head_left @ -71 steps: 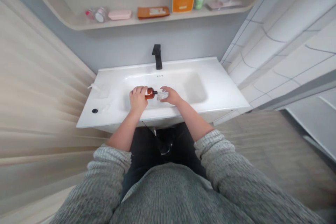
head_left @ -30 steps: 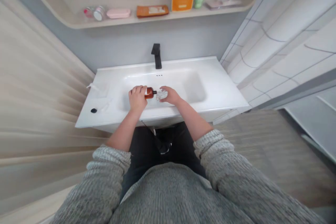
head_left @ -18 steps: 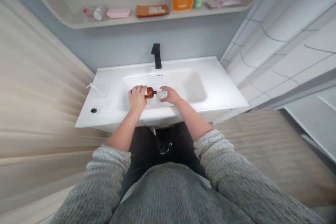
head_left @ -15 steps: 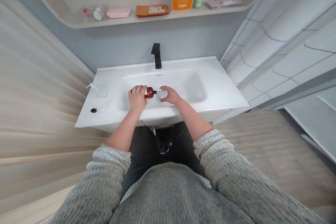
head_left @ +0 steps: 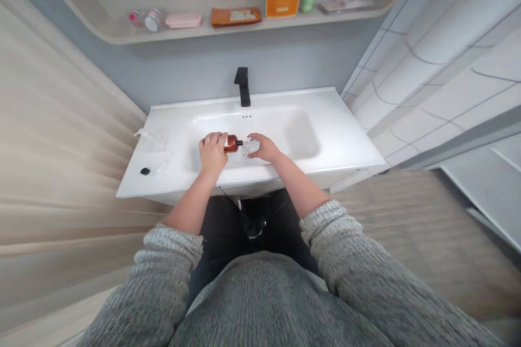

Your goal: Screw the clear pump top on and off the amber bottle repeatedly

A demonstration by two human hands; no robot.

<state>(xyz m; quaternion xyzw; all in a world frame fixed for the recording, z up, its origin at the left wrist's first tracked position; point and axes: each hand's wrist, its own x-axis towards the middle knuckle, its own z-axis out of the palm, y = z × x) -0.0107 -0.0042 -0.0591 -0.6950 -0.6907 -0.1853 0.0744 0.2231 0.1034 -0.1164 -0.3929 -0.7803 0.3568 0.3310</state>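
My left hand [head_left: 213, 152] grips an amber glass bottle [head_left: 232, 143] lying on its side above the white basin, with its body partly hidden by my fingers. The bottle's black neck points right, toward my right hand [head_left: 264, 148]. That hand pinches a crumpled piece of clear plastic [head_left: 251, 146] against the neck. I cannot tell whether the plastic is fastened to the bottle. Both hands are over the front of the white ceramic sink [head_left: 325, 135].
A matte black faucet [head_left: 243, 87] stands at the back of the sink. A small black drain button [head_left: 145, 171] and clear items [head_left: 151, 141] lie on the left of the counter. A wall shelf [head_left: 244, 24] above holds several toiletries. My dark trousers [head_left: 244, 222] show below the counter edge.
My hands and the bottle have barely moved. The whole view has shifted very slightly as my head moved.
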